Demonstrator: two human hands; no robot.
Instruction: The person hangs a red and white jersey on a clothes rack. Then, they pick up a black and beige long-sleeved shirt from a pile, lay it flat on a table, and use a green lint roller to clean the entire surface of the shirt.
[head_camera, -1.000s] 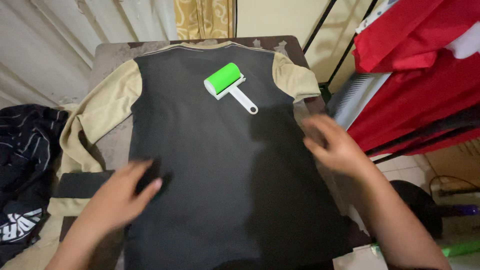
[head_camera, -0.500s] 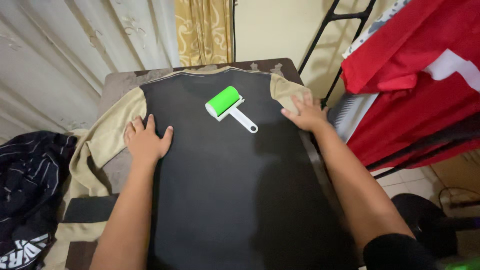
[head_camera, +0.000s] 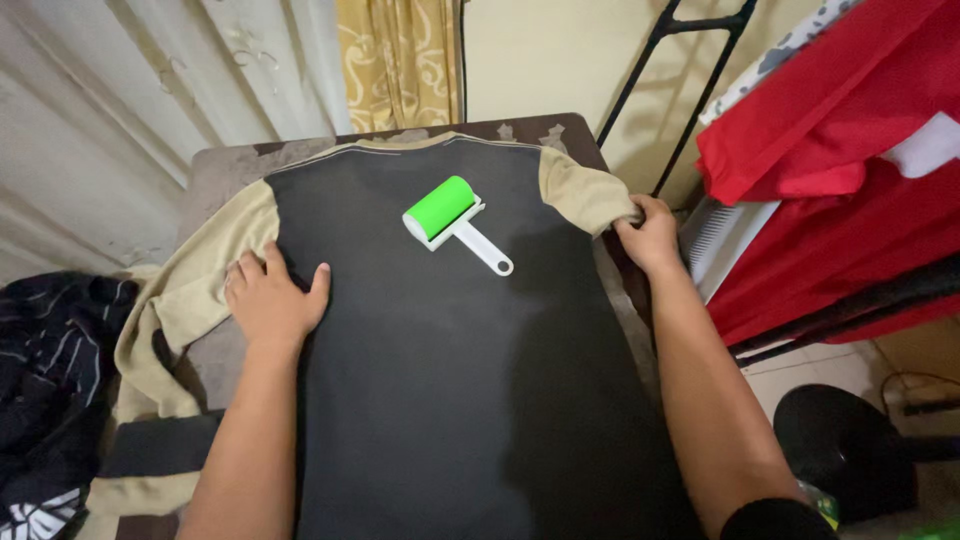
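— While we looked down, where was the shirt (head_camera: 450, 380)?

— It lay flat, back side up, on the table (head_camera: 215, 165). Its body was dark and its sleeves were beige. Our left hand (head_camera: 270, 300) rested flat on it, where the left sleeve (head_camera: 200, 280) joins the body, with the fingers spread apart and holding nothing.

— And the right hand (head_camera: 650, 235)?

— It was at the right edge of the table. Its fingers were closed on the end of the right sleeve (head_camera: 585, 195).

— What else did we see?

— A lint roller (head_camera: 450, 220) with a green drum and a white handle lay on the upper part of the shirt, between our hands and touching neither. Red cloth (head_camera: 840, 130) hung at the right, and dark clothes (head_camera: 50, 370) lay at the left.
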